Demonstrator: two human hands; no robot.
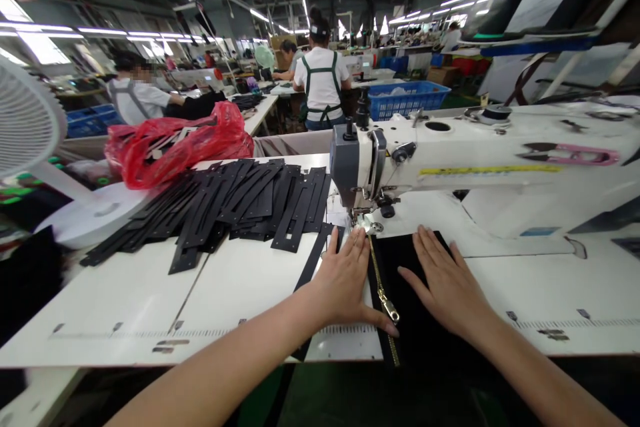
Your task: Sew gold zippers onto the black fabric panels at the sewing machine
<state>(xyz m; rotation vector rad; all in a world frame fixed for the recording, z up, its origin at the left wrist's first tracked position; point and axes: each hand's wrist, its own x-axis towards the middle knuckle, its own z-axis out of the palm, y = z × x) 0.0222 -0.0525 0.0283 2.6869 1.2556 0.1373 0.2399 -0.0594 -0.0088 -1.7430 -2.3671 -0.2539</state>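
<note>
Under the needle area of a white sewing machine [480, 167] lies a black fabric piece [400, 260] with a gold zipper [376, 267] along its left side. My left hand [345, 280] rests flat beside the zipper, fingertips close to the presser foot [367, 221] and thumb near the gold zipper pull [389, 307]. Beneath that hand runs a black strip [316, 257]. On the right part of the fabric my right hand [445, 280] lies flat, fingers stretched forward and thumb spread. The fabric's near end hangs over the table's front edge.
A heap of black slotted strips [240, 203] covers the table's left part. Behind it sits a red plastic bag [175, 140], with a white fan [30, 127] at far left. Pink-handled snips [570, 153] lie on the machine. Co-workers sit beyond, near a blue basket [407, 100].
</note>
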